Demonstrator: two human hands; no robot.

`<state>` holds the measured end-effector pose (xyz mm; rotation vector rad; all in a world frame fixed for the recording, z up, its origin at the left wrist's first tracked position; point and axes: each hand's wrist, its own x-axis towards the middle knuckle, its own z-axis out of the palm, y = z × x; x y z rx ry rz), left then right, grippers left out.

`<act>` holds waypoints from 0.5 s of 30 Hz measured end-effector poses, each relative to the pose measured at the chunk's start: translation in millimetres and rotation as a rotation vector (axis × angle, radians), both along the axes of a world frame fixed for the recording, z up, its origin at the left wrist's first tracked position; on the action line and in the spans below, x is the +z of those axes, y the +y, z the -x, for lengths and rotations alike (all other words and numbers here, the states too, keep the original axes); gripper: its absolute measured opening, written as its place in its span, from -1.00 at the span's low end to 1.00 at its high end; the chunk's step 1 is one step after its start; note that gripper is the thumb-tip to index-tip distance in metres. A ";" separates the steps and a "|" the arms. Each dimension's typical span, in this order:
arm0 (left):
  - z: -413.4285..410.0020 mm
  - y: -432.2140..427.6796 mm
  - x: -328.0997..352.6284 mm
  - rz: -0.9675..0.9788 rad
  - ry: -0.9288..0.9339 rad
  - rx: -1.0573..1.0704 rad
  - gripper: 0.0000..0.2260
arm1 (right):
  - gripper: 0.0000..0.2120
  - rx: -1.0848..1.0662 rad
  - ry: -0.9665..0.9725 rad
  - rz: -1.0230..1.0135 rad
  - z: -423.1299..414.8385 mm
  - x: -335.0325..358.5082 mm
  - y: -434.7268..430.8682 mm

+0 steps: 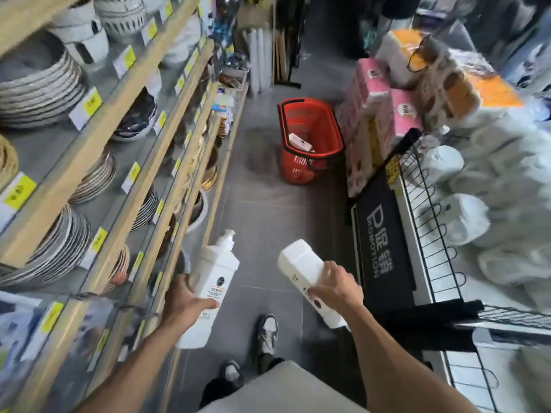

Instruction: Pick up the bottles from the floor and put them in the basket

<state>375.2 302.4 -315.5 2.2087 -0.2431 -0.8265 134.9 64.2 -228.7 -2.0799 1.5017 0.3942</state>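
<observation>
My left hand (186, 296) grips a white pump bottle (213, 275), held upright with its pump top pointing away from me. My right hand (334, 289) grips a second white bottle (301, 269), which is tilted with its flat base pointing up and ahead. Both bottles are off the floor, at about waist height. A red shopping basket (325, 126) stands on the grey floor a few steps ahead, to the right of the aisle's middle. Inside it lies one white bottle (299, 143).
Shelves of stacked plates and bowls (89, 174) line the left side. On the right stand pink tissue packs (372, 114), a black promotion sign (384, 242) and a wire rack of white goods (477, 222). My feet (267, 335) are on the grey tiled aisle (262, 210).
</observation>
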 end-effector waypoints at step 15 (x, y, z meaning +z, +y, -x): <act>-74.7 -166.4 -1.5 -0.026 0.044 -0.144 -0.22 | -0.33 0.012 -0.026 -0.122 -71.0 -40.9 -150.2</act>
